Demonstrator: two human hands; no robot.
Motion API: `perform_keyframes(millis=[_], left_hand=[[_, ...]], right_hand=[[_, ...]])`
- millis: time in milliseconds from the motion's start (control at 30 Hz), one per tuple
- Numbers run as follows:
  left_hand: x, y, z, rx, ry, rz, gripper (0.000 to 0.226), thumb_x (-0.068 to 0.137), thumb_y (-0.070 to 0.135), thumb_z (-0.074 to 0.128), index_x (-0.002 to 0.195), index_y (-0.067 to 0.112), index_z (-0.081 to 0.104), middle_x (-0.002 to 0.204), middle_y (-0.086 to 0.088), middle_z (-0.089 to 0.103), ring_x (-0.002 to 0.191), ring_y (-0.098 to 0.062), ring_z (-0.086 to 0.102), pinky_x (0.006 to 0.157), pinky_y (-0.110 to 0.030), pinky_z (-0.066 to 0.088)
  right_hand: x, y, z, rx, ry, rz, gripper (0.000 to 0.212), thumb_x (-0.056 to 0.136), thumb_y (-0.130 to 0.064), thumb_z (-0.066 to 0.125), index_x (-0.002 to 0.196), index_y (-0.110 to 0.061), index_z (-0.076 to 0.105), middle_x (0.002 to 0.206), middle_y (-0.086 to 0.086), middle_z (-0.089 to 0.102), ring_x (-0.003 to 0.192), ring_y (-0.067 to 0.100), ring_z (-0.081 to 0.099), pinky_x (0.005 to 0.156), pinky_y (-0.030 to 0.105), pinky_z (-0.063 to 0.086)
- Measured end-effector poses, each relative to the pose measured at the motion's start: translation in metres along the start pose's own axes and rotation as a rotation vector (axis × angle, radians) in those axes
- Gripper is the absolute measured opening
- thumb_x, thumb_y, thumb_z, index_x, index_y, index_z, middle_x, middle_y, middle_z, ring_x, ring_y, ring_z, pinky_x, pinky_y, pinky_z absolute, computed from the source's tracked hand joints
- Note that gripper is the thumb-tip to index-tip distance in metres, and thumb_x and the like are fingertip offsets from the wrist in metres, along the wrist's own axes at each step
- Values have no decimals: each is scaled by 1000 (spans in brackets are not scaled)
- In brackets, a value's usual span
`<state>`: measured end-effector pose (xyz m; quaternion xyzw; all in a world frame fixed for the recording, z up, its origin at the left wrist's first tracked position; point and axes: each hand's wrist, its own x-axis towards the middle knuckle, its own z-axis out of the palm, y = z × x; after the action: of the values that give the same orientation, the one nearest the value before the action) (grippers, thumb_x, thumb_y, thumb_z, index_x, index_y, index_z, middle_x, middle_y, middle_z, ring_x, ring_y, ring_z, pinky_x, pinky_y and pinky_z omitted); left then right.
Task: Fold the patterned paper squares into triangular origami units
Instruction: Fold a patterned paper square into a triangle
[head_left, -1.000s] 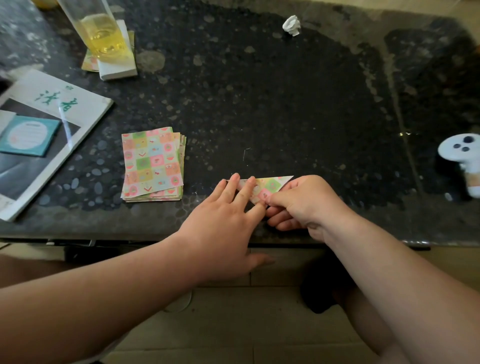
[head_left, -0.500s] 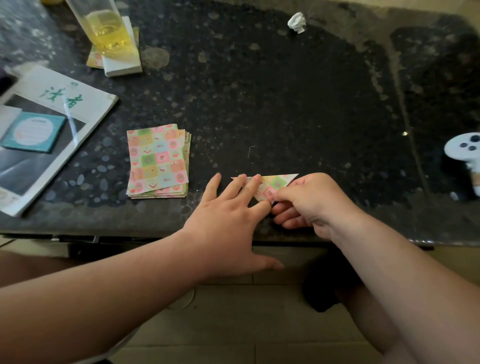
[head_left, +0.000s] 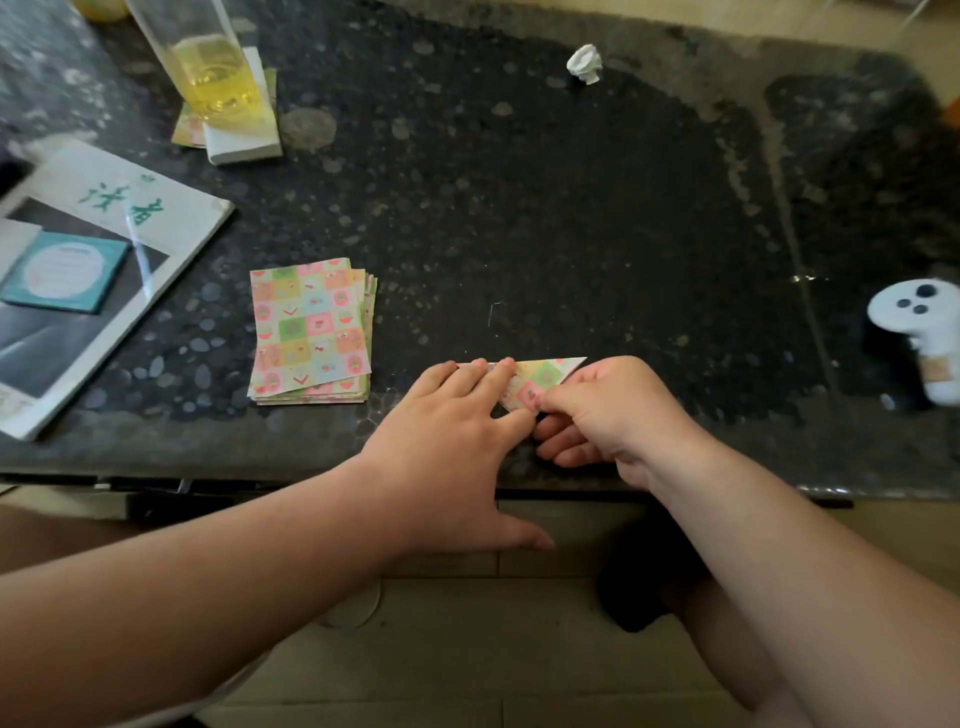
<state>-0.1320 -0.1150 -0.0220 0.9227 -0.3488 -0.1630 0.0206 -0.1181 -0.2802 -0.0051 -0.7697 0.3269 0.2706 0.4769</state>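
Patterned paper, one sheet, already down to a triangle: the folded piece (head_left: 543, 375) lies flat by the near edge of the tabletop (head_left: 519, 208), about mid-way along it. Left hand (head_left: 447, 441) is flat on it, fingers (head_left: 483, 382) straight and close together, pressing the triangle's left part down; the thumb hangs off past the near edge. Right hand (head_left: 613, 410) is curled, thumb and forefinger pinching the triangle's near point, other fingers tucked under. The long edge faces away from the person and the right tip pokes out past the right knuckles. Probably a crease being set or the next flap started; cannot tell which, as the hands cover most of the sheet. Whether this unit needs more folds is not visible.

Just left of the hands, apart from them, sits the stack of unfolded squares (head_left: 309, 332), same checked print, edges slightly fanned. The stack looks thick, so most of the job seems left. No finished units show on the tabletop, so this is likely an early one.

Further out:
- magazine (head_left: 130, 218) at the left edge, teal card (head_left: 65, 270) on it
- glass (head_left: 208, 67) of yellow drink on a white block (head_left: 244, 145) near the far left corner
- a bit of the same print sticks out under the block, too hidden to identify
- crumpled scrap (head_left: 584, 63) toward the far edge
- white controller (head_left: 919, 332) at the right edge
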Motion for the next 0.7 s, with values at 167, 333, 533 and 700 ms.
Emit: perform_keyframes(millis=[167,333,533,700], left_hand=[[0,-2,1,1,-14,19,118,65,101,38,159,31,19,170,-13,-5,157,-31,-1,127,-46,-1],[0,-6,5,-21,-42,30,121,65,99,43,161,34,5,170,-9,-7,157,-27,-7,125,-51,-4],[0,-12,4,-61,-89,47,126,64,97,48,160,38,-7,169,-2,-19,155,-21,-18,124,-53,-12],[0,-8,4,-53,-98,22,128,63,97,51,160,38,-7,168,-2,-21,155,-21,-19,123,-57,-12]], right_hand=[[-28,-5,-10,-703,365,-462,8,94,-29,65,92,-24,70,76,-4,71,70,13,68,60,28,55],[-38,-2,11,-1155,127,-483,90,90,-25,58,162,-37,7,128,7,65,106,31,66,75,37,49],[-28,9,27,-1169,77,-439,104,92,-24,57,161,-25,-20,116,7,65,74,22,52,56,34,41],[-26,7,27,-1177,61,-371,108,92,-27,60,159,-26,-24,98,4,57,71,19,55,54,34,43]])
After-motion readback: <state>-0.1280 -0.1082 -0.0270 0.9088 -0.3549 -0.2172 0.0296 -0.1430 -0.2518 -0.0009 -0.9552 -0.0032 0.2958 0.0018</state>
